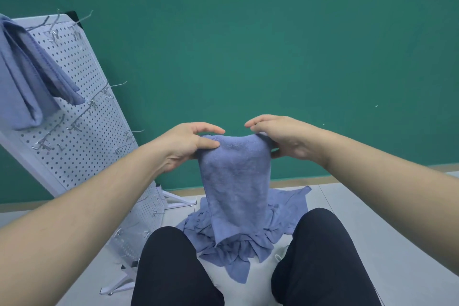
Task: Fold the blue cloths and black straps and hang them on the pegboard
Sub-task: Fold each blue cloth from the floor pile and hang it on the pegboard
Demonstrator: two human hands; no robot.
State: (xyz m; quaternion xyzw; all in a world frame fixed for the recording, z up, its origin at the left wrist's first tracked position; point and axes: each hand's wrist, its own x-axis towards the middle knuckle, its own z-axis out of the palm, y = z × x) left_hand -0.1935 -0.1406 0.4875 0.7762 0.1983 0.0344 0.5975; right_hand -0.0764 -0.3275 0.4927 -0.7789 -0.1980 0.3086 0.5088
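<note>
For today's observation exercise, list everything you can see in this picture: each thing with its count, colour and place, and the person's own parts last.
Held cloth: one, blue, hanging folded from both hands at centre.
Cloth pile: several, count unclear, blue, crumpled on the floor between the legs.
Hung cloth: one folded, blue, draped over hooks at the upper left of the pegboard.
Pegboard: one, white, perforated, leaning at left on a white stand.
Hooks: many, metal, scattered over the pegboard.
Wall: green, behind everything.
Floor: pale grey, tiled.
Left hand: pinches the held cloth's top left corner.
Right hand: grips the top right corner.
Legs: two, in black trousers, at the bottom.
</note>
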